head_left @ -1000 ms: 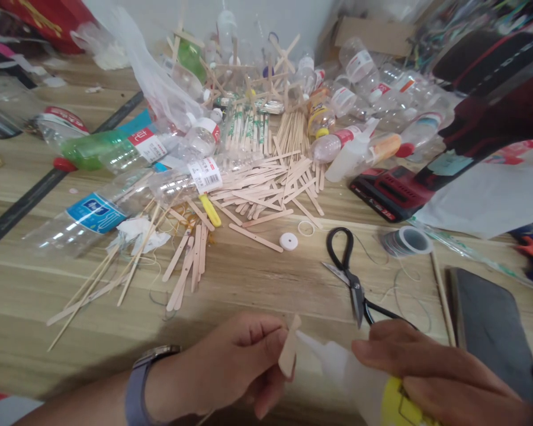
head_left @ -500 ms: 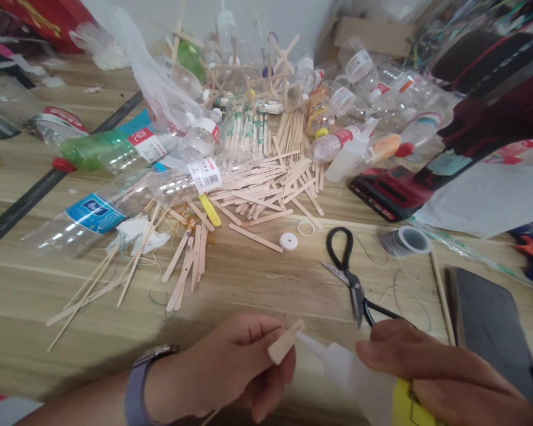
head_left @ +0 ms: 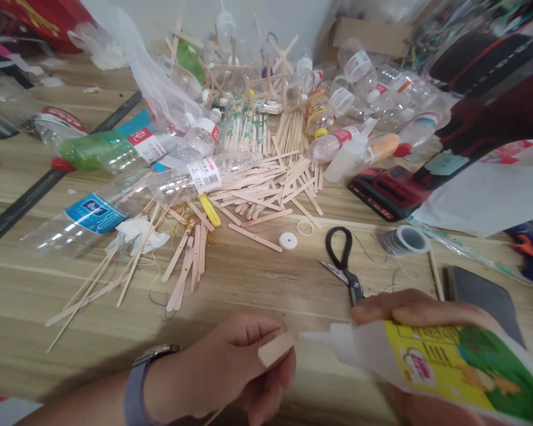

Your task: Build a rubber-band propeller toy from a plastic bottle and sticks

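My left hand (head_left: 231,364) is closed around a short piece of wooden craft stick (head_left: 276,348), pinched between thumb and fingers near the bottom middle. A watch with a lilac strap is on that wrist. My right hand (head_left: 421,307) wraps around a white glue bottle (head_left: 430,361) with a yellow and green label. The bottle lies nearly level, and its thin nozzle points left, its tip right beside the end of the stick. Whether the tip touches the wood I cannot tell. Black-handled scissors (head_left: 343,260) lie just beyond my right hand, partly covered by it.
A pile of craft sticks (head_left: 266,189) and many plastic bottles (head_left: 106,148) spread across the table's far half. A red and black power drill (head_left: 395,189) stands at right, near a thread spool (head_left: 404,241) and a dark phone-like slab (head_left: 484,296). A white disc (head_left: 288,241) lies mid-table.
My right hand has rotated the glue bottle toward level, so its label now shows and it covers more of the scissors. The stick in my left hand has tilted slightly.
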